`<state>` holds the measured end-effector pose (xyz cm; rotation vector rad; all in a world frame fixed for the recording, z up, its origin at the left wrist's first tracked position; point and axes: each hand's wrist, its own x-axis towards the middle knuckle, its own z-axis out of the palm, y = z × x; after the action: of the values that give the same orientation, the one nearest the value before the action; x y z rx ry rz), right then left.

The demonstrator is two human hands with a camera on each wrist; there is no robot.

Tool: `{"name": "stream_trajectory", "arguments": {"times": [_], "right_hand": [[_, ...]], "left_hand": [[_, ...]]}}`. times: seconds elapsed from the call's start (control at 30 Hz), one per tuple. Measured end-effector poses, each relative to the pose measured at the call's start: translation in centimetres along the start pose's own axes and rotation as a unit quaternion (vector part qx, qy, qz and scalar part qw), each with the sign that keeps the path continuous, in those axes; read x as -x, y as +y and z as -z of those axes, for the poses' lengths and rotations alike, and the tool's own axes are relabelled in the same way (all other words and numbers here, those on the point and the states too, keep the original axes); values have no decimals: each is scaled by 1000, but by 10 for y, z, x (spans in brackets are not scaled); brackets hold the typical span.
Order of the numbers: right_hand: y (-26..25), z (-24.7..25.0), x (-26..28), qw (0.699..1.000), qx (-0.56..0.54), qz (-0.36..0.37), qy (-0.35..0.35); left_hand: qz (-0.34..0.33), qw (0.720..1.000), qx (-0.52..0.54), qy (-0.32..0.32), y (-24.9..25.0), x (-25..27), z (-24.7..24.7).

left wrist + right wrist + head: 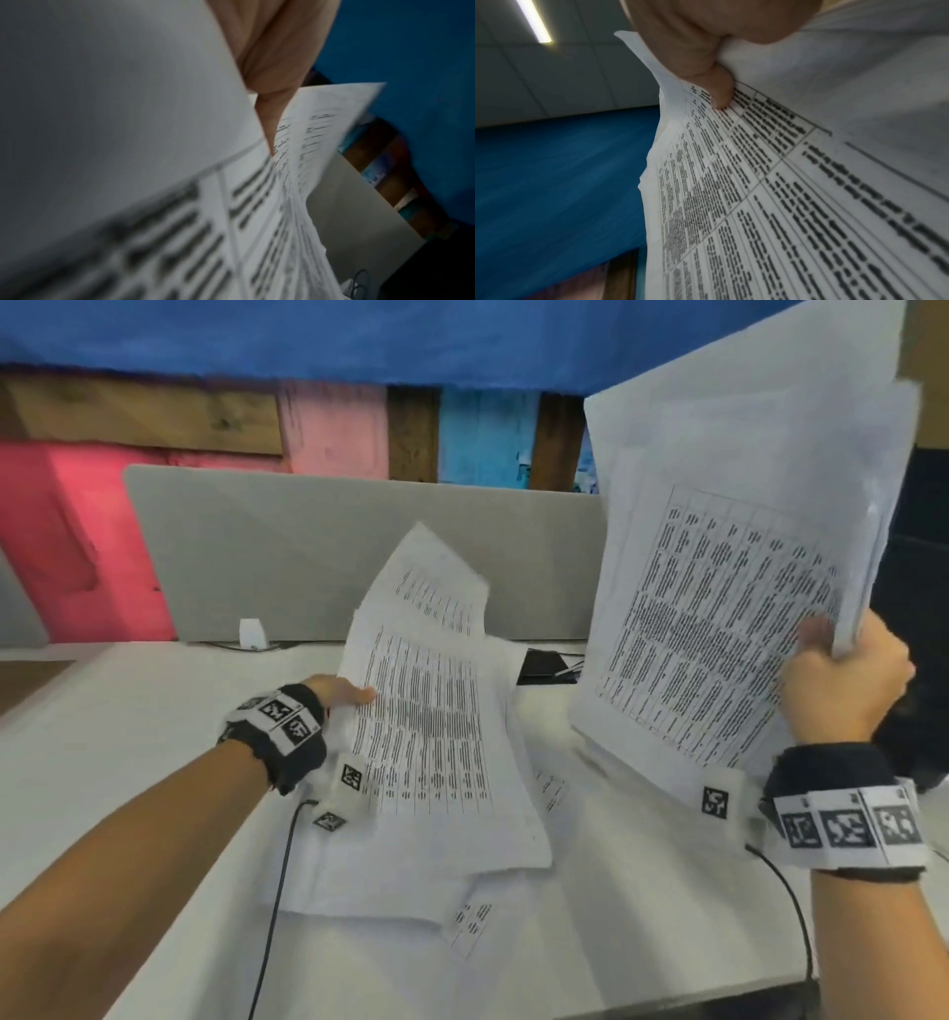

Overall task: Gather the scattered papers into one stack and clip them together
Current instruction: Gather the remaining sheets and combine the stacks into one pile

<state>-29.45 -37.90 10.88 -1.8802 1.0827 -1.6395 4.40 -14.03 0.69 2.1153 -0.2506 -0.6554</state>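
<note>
My right hand [842, 680] grips a thick bundle of printed sheets [729, 588] by its right edge and holds it upright above the white desk [128, 737]. In the right wrist view the thumb [718, 91] presses on the top printed sheet [770, 192]. My left hand [339, 693] pinches a smaller bunch of printed papers [431, 711] by its left edge, lifted and tilted over the desk's middle. The left wrist view shows a finger [272, 113] between those papers [303, 146]. More sheets [390, 891] lie flat beneath. No clip is visible.
A grey divider panel [308, 546] stands along the back of the desk. A black flat object [544, 665] lies near it, right of centre, and a small white object [252, 634] sits at the panel's foot. Black cables [280, 891] run from both wrists.
</note>
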Motion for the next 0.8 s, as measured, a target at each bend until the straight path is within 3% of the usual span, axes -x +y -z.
{"name": "stream_trajectory", "arguments": {"times": [0.13, 0.23, 0.33, 0.4, 0.43, 0.57, 0.67, 0.8], "right_hand": [[1, 1, -14, 993, -107, -33, -34], [-3, 5, -18, 972, -217, -76, -47], [-13, 8, -15, 954, -273, -106, -65], [-17, 6, -11, 942, -297, -125, -91], [-16, 4, -11, 935, -311, -134, -105], [-7, -20, 7, 895, -319, -249, -186], [17, -50, 38, 839, -285, -374, -274], [41, -72, 92, 774, -212, -465, -374]], "left_hand": [[31, 980, 178, -83, -16, 21, -12], [40, 967, 240, -79, -25, 20, -9], [82, 992, 93, -40, -29, 24, -13], [51, 996, -66, 15, -34, 24, -22], [37, 993, -108, 12, -35, 26, -27], [40, 984, -173, -8, -37, 29, -37], [30, 979, -200, 3, -27, 41, -42], [16, 969, -245, 19, -13, 59, -45]]}}
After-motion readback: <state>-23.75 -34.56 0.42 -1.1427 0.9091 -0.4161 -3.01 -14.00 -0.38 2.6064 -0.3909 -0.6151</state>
